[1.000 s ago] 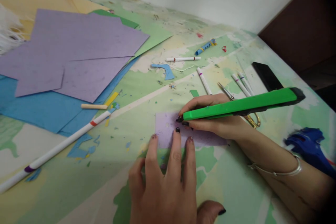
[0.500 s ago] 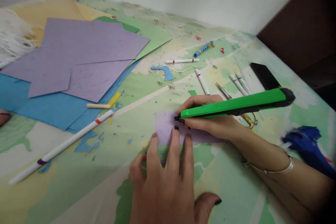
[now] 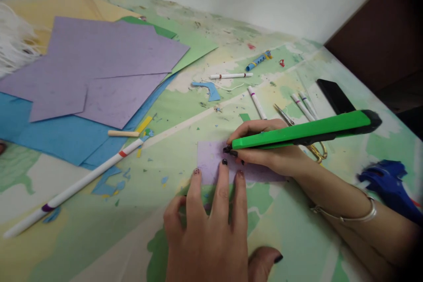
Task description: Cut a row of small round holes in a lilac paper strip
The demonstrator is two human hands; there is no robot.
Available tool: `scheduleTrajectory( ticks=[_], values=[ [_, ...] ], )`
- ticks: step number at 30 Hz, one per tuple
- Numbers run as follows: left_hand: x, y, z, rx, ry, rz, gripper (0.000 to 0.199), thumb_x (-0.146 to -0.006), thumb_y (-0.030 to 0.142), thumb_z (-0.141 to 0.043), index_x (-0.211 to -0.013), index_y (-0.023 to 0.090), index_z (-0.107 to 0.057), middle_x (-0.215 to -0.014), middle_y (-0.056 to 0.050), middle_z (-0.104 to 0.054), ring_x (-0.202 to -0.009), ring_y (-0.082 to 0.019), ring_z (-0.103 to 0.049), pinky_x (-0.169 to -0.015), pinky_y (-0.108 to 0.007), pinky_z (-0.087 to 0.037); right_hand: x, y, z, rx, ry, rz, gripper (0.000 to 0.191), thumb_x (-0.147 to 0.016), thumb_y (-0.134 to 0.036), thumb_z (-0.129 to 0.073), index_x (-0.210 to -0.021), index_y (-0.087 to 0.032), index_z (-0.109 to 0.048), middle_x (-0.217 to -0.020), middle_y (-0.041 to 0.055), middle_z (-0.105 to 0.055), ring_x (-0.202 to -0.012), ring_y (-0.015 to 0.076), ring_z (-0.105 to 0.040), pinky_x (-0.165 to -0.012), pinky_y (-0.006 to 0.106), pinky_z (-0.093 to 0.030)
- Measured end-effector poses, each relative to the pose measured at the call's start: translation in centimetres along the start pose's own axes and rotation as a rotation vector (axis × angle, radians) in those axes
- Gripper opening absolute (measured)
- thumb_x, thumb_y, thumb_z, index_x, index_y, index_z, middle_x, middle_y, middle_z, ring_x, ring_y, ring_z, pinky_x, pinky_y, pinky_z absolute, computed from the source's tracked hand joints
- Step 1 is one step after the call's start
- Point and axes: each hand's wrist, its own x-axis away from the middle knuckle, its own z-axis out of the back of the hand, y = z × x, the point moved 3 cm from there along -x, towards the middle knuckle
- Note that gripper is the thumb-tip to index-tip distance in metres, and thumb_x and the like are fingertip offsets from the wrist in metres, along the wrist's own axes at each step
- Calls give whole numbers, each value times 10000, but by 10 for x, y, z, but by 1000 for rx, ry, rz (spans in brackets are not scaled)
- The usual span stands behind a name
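A small purple paper piece [image 3: 209, 172] lies flat on the patterned tablecloth. My left hand [image 3: 211, 224] rests with spread fingers, its fingertips pressing on the lower part of this paper. Above the paper's right part, my right hand [image 3: 274, 150] is closed round a green utility knife [image 3: 307, 130]. The knife's black tip points left and meets the paper just above my left middle fingertip; the blade itself is too small to make out. Part of the paper is hidden under my right hand.
Purple sheets [image 3: 109, 48] and blue sheets [image 3: 49, 136] lie at the left, by a long white stick [image 3: 86, 183]. Markers [image 3: 257, 102], gold-handled scissors [image 3: 319, 152], a black phone [image 3: 335, 96] and a blue glue gun [image 3: 385, 180] lie at the right. Paper scraps are scattered about.
The view has shifted slightly, so most things appear moved a little. Both hands keep their places on the paper, and the knife remains in my right hand.
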Motion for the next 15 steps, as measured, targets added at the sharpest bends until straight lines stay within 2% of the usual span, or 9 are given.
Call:
scheduleTrajectory(
  ticks=[4, 11, 15],
  values=[
    [0, 0, 0, -21, -5, -11, 700, -714, 466, -618, -1367, 239, -507, -1433, -67, -499, -1171, -453, -429, -815, -555, -317, 0, -2, 0, 40, 21, -4, 94, -755, -176, -694, -847, -161, -698, -763, 8, -702, -641, 109, -623, -532, 189, -457],
    [-1, 1, 1, -40, -3, -21, 691, -735, 488, -586, -1365, 213, -508, -1430, -77, -501, -1158, -450, -420, -817, -564, -314, -1, -8, -6, 96, 60, 20, 89, -727, -127, -680, -814, -147, -690, -739, 5, -701, -648, 106, -624, -548, 180, -469],
    [0, 1, 1, -21, -6, -11, 692, -735, 489, -590, -1365, 215, -508, -1422, -95, -508, -1168, -454, -434, -822, -571, -307, 2, -7, -8, 86, 133, -14, 115, -713, -86, -656, -799, -151, -694, -715, -4, -691, -642, 102, -620, -541, 172, -474]
  ],
)
